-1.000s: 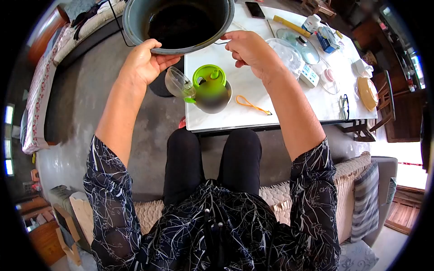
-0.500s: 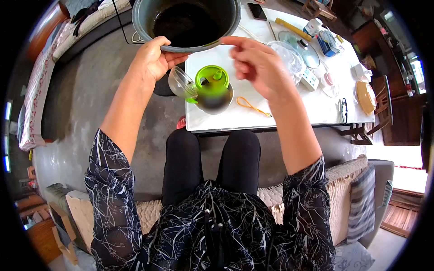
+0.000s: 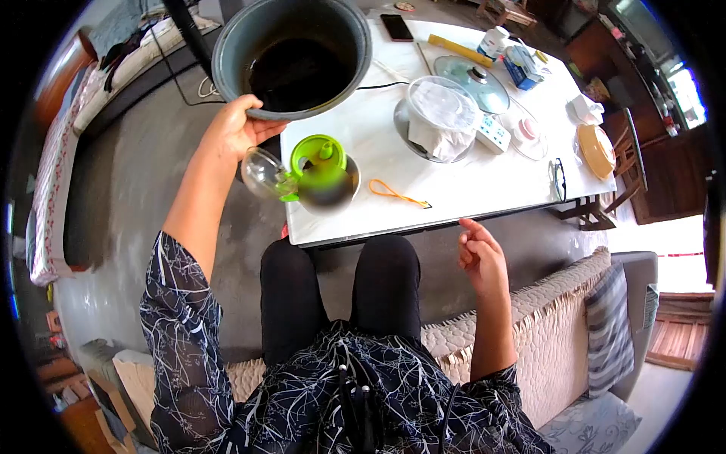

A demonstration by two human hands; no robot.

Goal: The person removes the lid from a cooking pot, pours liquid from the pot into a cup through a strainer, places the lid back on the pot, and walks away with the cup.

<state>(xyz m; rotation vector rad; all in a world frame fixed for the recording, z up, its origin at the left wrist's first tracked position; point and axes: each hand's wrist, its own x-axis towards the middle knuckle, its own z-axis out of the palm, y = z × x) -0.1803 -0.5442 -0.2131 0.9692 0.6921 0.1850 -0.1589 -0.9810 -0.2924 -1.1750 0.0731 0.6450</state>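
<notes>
My left hand (image 3: 237, 130) grips the near rim of a deep grey pot (image 3: 227, 76), which is tipped toward me. Dark liquid (image 3: 302, 74) lies in the bottom of the pot. Below it, at the table's left corner, stands a vessel with a bright green ring-shaped top (image 3: 295, 155), its front part blurred. A clear rounded lid (image 3: 261, 172) sticks out from its left side. My right hand (image 3: 484, 256) is off the table's front edge, above the sofa side. Its index finger is stretched, the others are loosely bent, and nothing is in it.
On the white table (image 3: 340, 227) lie an orange loop (image 3: 397, 194), a clear tub with white material (image 3: 442, 125), a glass lid (image 3: 484, 91), a power strip (image 3: 493, 134), a phone (image 3: 396, 28) and eyeglasses (image 3: 558, 181). A sofa (image 3: 560, 325) is beneath me.
My right hand has left the pot's rim area and moved down toward me, past the table edge. My left hand still holds the pot, and the view has shifted somewhat.
</notes>
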